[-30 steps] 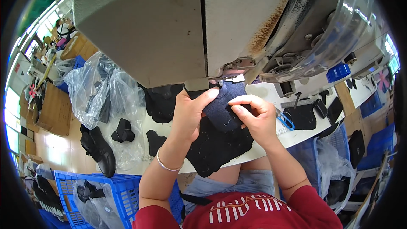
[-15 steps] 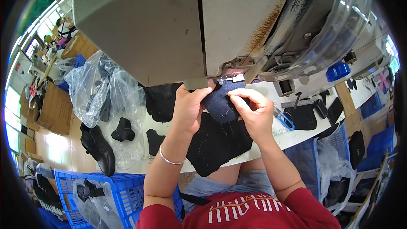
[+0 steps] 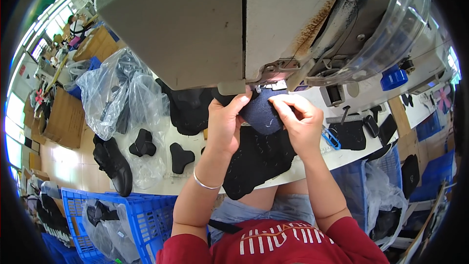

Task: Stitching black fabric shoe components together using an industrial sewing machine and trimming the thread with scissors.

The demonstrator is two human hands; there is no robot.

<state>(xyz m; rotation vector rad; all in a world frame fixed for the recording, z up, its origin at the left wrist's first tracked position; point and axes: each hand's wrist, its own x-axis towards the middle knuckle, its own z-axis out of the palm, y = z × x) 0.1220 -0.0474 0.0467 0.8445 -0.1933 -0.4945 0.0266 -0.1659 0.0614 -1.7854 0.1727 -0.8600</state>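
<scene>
A dark blue fabric piece with a rounded near edge lies under the needle area of a sewing machine. On its left edge my left hand is closed, thumb and fingers pinching the cloth close to the machine. My right hand pinches its right side between thumb and forefinger. White thread ends show on the blue cloth. Just below both hands, a black fabric piece hangs over the table's front edge. The machine head partly hides the far end of the blue piece.
On the left lie black fabric, two black three-lobed pieces, a black shoe and a clear plastic bag. Blue snips and a black pouch-like piece sit right. A blue crate stands below left.
Both hands and the blue fabric have moved slightly forward toward the needle area. My whole view has shifted a little. Both hands keep their pinch.
</scene>
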